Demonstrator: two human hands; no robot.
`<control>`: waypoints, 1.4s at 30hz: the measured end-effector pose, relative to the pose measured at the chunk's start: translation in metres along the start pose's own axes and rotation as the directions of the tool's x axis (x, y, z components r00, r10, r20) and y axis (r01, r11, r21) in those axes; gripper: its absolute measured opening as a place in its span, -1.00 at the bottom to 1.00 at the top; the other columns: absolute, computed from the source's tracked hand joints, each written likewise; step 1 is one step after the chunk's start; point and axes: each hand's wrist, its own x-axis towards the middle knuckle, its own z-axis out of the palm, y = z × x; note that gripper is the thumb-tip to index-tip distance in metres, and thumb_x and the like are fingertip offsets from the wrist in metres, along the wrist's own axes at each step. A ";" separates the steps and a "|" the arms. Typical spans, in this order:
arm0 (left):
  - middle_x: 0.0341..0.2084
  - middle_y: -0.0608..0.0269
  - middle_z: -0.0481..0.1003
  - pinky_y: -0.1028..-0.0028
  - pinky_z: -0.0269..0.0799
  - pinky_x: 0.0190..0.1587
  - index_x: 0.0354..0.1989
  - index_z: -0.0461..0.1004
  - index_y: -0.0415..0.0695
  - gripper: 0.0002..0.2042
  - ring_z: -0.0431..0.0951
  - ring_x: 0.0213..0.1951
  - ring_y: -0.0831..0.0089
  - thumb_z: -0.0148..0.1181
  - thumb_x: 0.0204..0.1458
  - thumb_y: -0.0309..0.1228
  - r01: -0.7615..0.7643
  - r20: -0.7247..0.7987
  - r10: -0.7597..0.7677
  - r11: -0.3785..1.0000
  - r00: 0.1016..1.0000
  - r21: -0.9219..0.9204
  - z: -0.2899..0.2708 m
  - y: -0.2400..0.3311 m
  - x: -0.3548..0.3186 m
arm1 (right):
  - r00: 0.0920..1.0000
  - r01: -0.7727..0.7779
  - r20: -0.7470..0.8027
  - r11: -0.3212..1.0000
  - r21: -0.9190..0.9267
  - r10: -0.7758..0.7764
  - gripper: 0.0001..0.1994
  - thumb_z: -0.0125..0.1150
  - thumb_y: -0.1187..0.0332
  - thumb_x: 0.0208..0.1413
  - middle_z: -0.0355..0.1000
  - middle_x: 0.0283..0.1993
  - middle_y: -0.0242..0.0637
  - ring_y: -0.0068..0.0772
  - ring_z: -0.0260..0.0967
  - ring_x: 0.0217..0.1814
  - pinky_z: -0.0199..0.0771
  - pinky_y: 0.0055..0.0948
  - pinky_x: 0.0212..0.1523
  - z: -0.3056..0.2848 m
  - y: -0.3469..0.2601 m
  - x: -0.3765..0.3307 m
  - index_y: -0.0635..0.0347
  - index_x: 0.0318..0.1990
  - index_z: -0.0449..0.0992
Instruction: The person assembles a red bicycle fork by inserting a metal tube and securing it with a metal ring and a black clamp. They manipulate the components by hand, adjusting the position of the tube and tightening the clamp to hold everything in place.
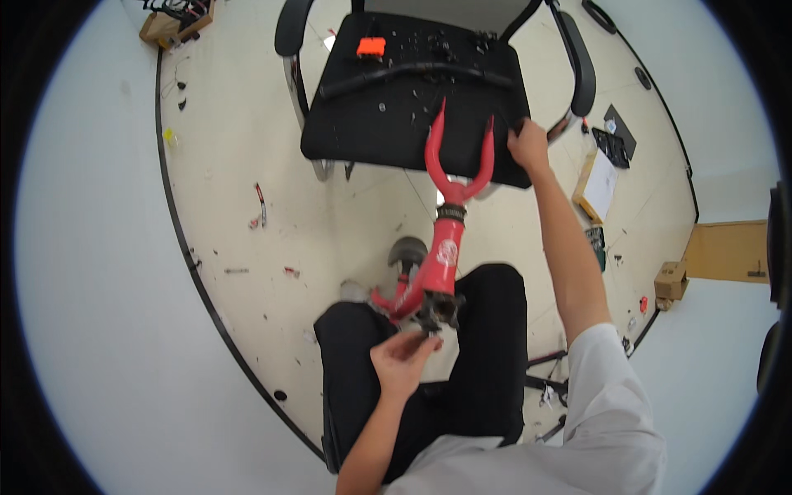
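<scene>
A red bicycle frame with a fork [445, 239] rests between my knees, its two fork legs pointing up toward a black chair seat [363, 124]. My left hand [402, 360] is at the frame's lower end, fingers pinched on a small dark part by the headset. My right hand [528, 144] reaches out to the front right corner of the chair seat and touches its edge; what lies under its fingers is hidden. On the seat lie a black handlebar [412, 73], an orange block [371, 47] and several small dark screws and parts.
A cardboard box with white paper [600, 186] and a black tray [615, 144] lie on the floor to the right. Small bits of debris scatter the pale floor at left. A wooden board with cables [175, 21] sits at the top left. More small boxes [672, 280] stand at right.
</scene>
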 end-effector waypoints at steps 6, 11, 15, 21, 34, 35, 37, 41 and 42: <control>-0.45 0.08 0.61 0.51 0.58 -0.28 -0.31 0.57 -0.43 -0.88 0.64 -0.43 0.42 0.32 -0.01 -0.63 0.010 0.019 -0.008 0.994 1.000 -0.108 0.013 -0.001 0.003 | 0.951 -0.263 0.214 0.949 0.176 0.224 -0.73 0.21 0.30 0.03 0.51 -0.49 -0.01 -0.18 0.55 -0.43 0.55 -0.29 -0.36 -0.060 -0.012 -0.015 0.44 -0.34 0.51; -0.45 0.03 0.60 0.45 0.59 -0.33 -0.28 0.55 -0.42 -0.88 0.64 -0.44 0.36 0.25 0.06 -0.58 -0.037 0.024 0.044 0.973 0.999 -0.230 0.008 0.005 0.005 | 0.964 -0.263 0.203 0.478 0.838 0.174 -0.84 0.08 0.44 0.17 0.43 -0.57 -0.20 -0.45 0.40 -0.59 0.42 -0.48 -0.55 -0.137 -0.070 -0.159 0.42 -0.31 0.38; -0.45 0.03 0.59 0.46 0.59 -0.32 -0.26 0.56 -0.42 -0.84 0.63 -0.43 0.35 0.27 0.07 -0.53 0.021 0.053 -0.007 0.963 0.999 -0.267 0.003 0.012 0.010 | 0.902 -0.432 0.413 0.246 0.868 0.126 -0.92 0.12 0.53 0.18 0.50 -0.42 -0.07 -0.36 0.51 -0.45 0.58 -0.43 -0.40 -0.173 -0.108 -0.291 0.39 -0.29 0.39; -0.39 0.02 0.59 0.46 0.59 -0.28 -0.24 0.53 -0.42 -0.80 0.63 -0.37 0.32 0.24 0.10 -0.48 0.186 0.128 -0.162 0.961 0.978 -0.205 0.007 0.032 0.005 | 0.846 -0.531 0.521 0.091 0.842 0.110 -0.92 0.13 0.55 0.20 0.53 -0.33 -0.05 -0.35 0.55 -0.36 0.61 -0.42 -0.32 -0.173 -0.126 -0.337 0.42 -0.24 0.39; -0.35 0.13 0.58 0.48 0.55 -0.20 -0.18 0.49 -0.27 -0.83 0.61 -0.29 0.39 0.19 0.14 -0.43 0.372 0.200 -0.318 0.851 0.927 -0.372 0.005 0.025 0.009 | 0.964 -0.261 0.259 0.401 0.878 0.060 -0.92 0.19 0.55 0.16 0.55 -0.36 -0.24 -0.55 0.56 -0.31 0.56 -0.55 -0.28 -0.165 -0.161 -0.352 0.41 -0.28 0.46; -0.35 0.14 0.58 0.48 0.55 -0.19 -0.17 0.49 -0.26 -0.83 0.61 -0.28 0.39 0.18 0.14 -0.43 0.372 0.203 -0.316 0.848 0.927 -0.377 0.005 0.025 0.010 | 0.965 -0.252 0.256 0.440 0.862 0.051 -0.92 0.19 0.55 0.15 0.55 -0.36 -0.24 -0.55 0.56 -0.31 0.56 -0.55 -0.27 -0.164 -0.161 -0.353 0.41 -0.28 0.46; -0.35 0.15 0.58 0.47 0.55 -0.18 -0.16 0.48 -0.25 -0.83 0.61 -0.28 0.39 0.18 0.14 -0.43 0.377 0.196 -0.325 0.844 0.925 -0.381 0.004 0.024 0.011 | 0.981 -0.178 0.192 0.460 0.870 0.016 -0.92 0.20 0.55 0.14 0.56 -0.36 -0.22 -0.54 0.57 -0.31 0.55 -0.54 -0.27 -0.163 -0.162 -0.353 0.40 -0.28 0.46; -0.33 0.16 0.58 0.45 0.53 -0.18 -0.13 0.48 -0.21 -0.82 0.60 -0.26 0.39 0.18 0.14 -0.43 0.375 0.182 -0.328 0.838 0.927 -0.397 0.005 0.023 0.011 | 0.995 -0.015 0.071 0.565 0.825 -0.077 -0.90 0.24 0.56 0.09 0.56 -0.31 -0.14 -0.37 0.59 -0.30 0.56 -0.49 -0.26 -0.163 -0.161 -0.353 0.38 -0.26 0.46; -0.32 0.16 0.58 0.46 0.52 -0.18 -0.14 0.49 -0.21 -0.82 0.60 -0.25 0.39 0.18 0.14 -0.42 0.380 0.191 -0.330 0.838 0.924 -0.392 0.004 0.022 0.012 | 0.991 0.052 0.038 0.612 0.789 -0.132 -0.88 0.25 0.57 0.06 0.55 -0.30 -0.13 -0.32 0.58 -0.28 0.56 -0.47 -0.26 -0.164 -0.161 -0.353 0.37 -0.26 0.47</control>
